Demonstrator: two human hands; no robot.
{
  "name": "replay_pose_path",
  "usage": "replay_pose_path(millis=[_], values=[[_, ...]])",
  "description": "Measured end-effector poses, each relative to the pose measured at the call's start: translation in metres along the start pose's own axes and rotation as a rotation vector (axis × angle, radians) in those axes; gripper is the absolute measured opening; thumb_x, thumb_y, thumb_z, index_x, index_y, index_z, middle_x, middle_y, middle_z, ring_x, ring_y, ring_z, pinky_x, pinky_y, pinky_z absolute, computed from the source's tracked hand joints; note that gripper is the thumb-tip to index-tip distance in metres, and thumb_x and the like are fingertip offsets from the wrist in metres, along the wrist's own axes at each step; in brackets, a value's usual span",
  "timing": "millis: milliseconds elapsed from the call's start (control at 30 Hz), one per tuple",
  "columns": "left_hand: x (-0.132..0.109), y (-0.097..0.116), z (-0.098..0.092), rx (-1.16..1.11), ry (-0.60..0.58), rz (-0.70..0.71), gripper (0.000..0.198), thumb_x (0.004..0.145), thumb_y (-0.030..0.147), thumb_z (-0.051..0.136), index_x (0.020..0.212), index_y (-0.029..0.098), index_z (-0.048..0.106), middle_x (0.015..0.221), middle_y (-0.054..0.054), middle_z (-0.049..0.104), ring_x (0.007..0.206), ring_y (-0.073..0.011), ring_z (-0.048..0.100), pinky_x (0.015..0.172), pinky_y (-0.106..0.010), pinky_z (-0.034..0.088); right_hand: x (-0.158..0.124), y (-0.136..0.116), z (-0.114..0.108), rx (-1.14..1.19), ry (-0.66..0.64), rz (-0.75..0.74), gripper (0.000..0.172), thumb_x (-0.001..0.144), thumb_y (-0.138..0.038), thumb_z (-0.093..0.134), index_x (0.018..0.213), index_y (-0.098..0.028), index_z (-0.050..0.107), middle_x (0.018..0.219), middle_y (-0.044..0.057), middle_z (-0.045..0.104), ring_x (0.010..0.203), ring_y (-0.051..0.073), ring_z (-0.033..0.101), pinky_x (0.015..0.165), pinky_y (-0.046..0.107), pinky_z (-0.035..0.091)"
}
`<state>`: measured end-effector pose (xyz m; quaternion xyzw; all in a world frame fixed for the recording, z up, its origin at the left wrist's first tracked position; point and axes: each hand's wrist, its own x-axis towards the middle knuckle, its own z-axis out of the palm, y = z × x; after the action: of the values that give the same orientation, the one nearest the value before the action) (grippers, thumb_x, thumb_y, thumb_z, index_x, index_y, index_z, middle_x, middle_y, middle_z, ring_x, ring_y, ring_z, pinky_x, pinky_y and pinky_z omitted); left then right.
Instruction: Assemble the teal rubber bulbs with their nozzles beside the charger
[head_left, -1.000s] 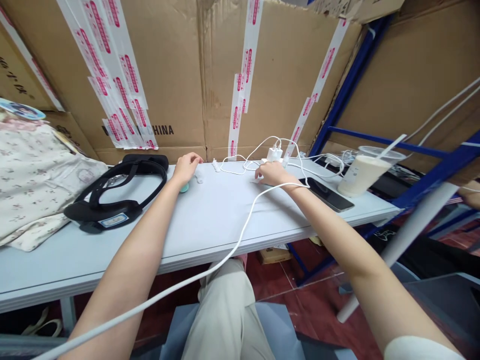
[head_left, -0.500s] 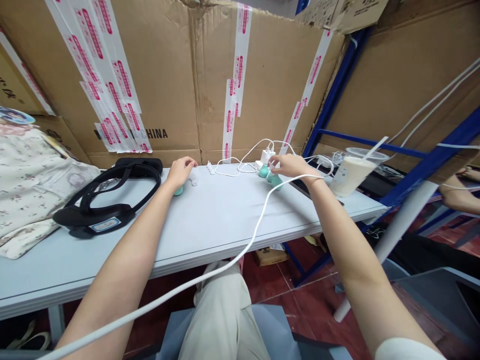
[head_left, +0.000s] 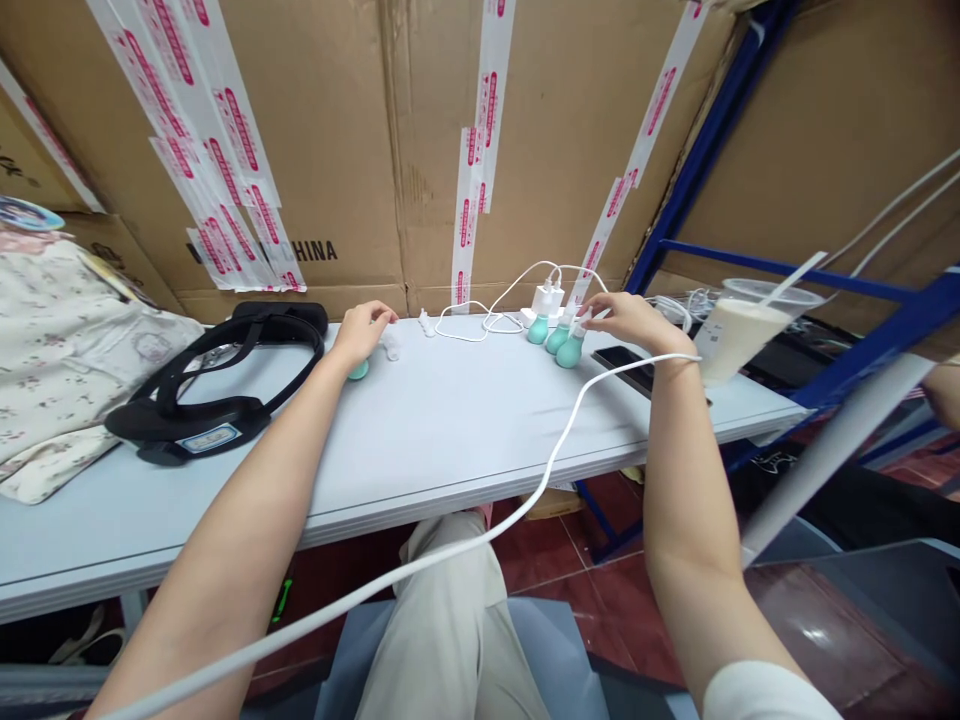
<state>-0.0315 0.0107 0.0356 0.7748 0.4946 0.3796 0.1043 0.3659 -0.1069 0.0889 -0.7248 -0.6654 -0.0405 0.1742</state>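
My right hand (head_left: pixel 619 315) is at the far right of the table, its fingertips pinched on the clear top of a teal squeeze bulb (head_left: pixel 570 351). Two more teal bulbs stand close beside it, a middle one (head_left: pixel 556 340) and a left one (head_left: pixel 538 329). My left hand (head_left: pixel 361 332) rests on the far part of the table with its fingers loosely bent and nothing visible in them. Partly hidden by its wrist is another teal bulb (head_left: pixel 359 370). A small clear piece (head_left: pixel 391 348) lies just right of that hand.
A black headset (head_left: pixel 217 390) and floral cloth (head_left: pixel 67 360) lie left. A white charger (head_left: pixel 547 298) with cables stands behind the bulbs. Right are a dark phone (head_left: pixel 626 368) and a drink cup (head_left: pixel 739 335). A thick white cable (head_left: pixel 450 550) crosses in front of me.
My right hand has shifted slightly away from me and to the right, and the three teal bulbs beneath it show more fully. The view has turned a little; my left hand stays in place.
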Motion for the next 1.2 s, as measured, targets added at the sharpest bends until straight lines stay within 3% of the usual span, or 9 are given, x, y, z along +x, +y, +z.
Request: replay_pose_path(millis=[233, 533, 833, 1033, 1200], values=[[0.0, 0.001, -0.002, 0.009, -0.005, -0.003, 0.028, 0.082, 0.027, 0.042, 0.081, 0.017, 0.068, 0.096, -0.006, 0.071, 0.093, -0.0205, 0.061, 0.091, -0.031, 0.043, 0.002, -0.001, 0.001, -0.048, -0.016, 0.015, 0.026, 0.079, -0.025, 0.056, 0.102, -0.022, 0.068, 0.099, 0.004, 0.069, 0.088, 0.02, 0.064, 0.08, 0.03, 0.046], [0.0, 0.001, -0.001, 0.008, -0.022, 0.011, 0.027, 0.081, 0.026, 0.042, 0.08, 0.017, 0.067, 0.094, -0.008, 0.071, 0.093, -0.0216, 0.062, 0.09, -0.033, 0.043, 0.001, 0.005, 0.008, -0.025, -0.005, -0.006, 0.05, 0.071, -0.032, 0.066, 0.119, -0.022, 0.059, 0.101, 0.007, 0.066, 0.09, 0.024, 0.061, 0.078, 0.035, 0.047], [-0.001, 0.002, -0.001, 0.019, -0.033, 0.015, 0.026, 0.081, 0.027, 0.042, 0.079, 0.018, 0.067, 0.094, -0.007, 0.072, 0.094, -0.0207, 0.062, 0.09, -0.031, 0.043, 0.005, 0.009, 0.012, 0.06, 0.018, -0.029, 0.044, 0.07, -0.031, 0.067, 0.113, -0.021, 0.062, 0.099, 0.007, 0.066, 0.089, 0.024, 0.062, 0.082, 0.038, 0.047], [-0.002, 0.004, -0.002, 0.046, -0.065, 0.007, 0.025, 0.081, 0.026, 0.041, 0.079, 0.019, 0.066, 0.095, -0.006, 0.071, 0.095, -0.0204, 0.062, 0.09, -0.031, 0.043, -0.005, 0.002, 0.008, 0.032, -0.013, 0.03, 0.048, 0.074, -0.044, 0.065, 0.117, -0.025, 0.059, 0.107, 0.006, 0.066, 0.088, 0.024, 0.062, 0.076, 0.036, 0.047], [-0.002, 0.003, -0.001, 0.042, -0.072, 0.005, 0.025, 0.081, 0.026, 0.042, 0.08, 0.02, 0.066, 0.095, -0.006, 0.072, 0.095, -0.0206, 0.062, 0.089, -0.031, 0.044, -0.008, -0.02, 0.005, -0.114, 0.209, 0.131, 0.049, 0.081, -0.058, 0.051, 0.116, -0.025, 0.06, 0.11, 0.008, 0.066, 0.1, 0.028, 0.06, 0.079, 0.038, 0.045]])
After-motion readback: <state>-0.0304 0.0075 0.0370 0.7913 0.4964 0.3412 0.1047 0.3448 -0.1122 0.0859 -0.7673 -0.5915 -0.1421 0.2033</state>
